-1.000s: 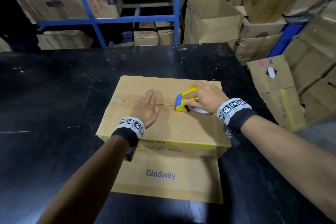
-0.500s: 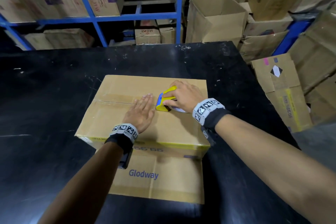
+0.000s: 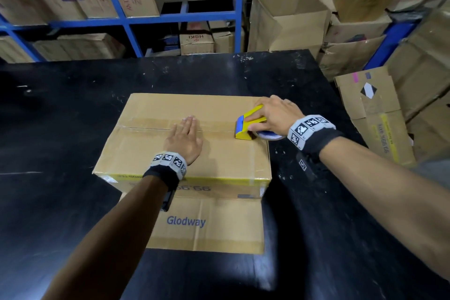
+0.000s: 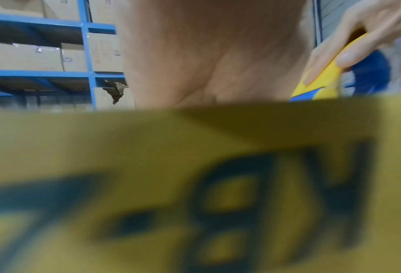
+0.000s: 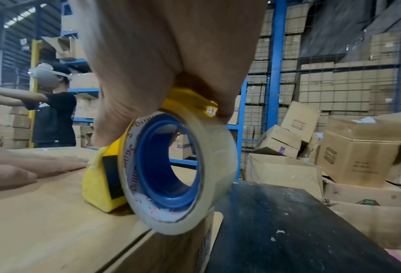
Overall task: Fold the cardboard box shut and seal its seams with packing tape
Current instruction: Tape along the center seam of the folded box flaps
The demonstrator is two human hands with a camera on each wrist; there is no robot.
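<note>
The closed cardboard box (image 3: 151,153) lies on the black table (image 3: 60,129), with a glossy tape strip (image 3: 155,122) along its centre seam. My left hand (image 3: 185,139) presses flat on the box top beside the seam, fingers straight. My right hand (image 3: 275,114) grips the yellow and blue tape dispenser (image 3: 248,126) at the box's right edge. Its clear tape roll (image 3: 270,135) overhangs that edge. In the right wrist view the roll (image 5: 171,171) and dispenser (image 5: 96,188) sit on the box (image 5: 43,221). The left wrist view shows my palm (image 4: 206,55) above the blurred box side (image 4: 148,147).
A flat cardboard sheet (image 3: 207,224) printed "Glodway" lies under the box toward me. Blue shelving (image 3: 180,17) with cartons stands behind the table. An open carton (image 3: 287,19) and piled boxes (image 3: 375,114) crowd the right. Another person (image 5: 52,110) works in the background.
My right hand has drawn the dispenser rightward along the seam, from beside my left fingertips to the box's right edge. My left hand stays flat on the top.
</note>
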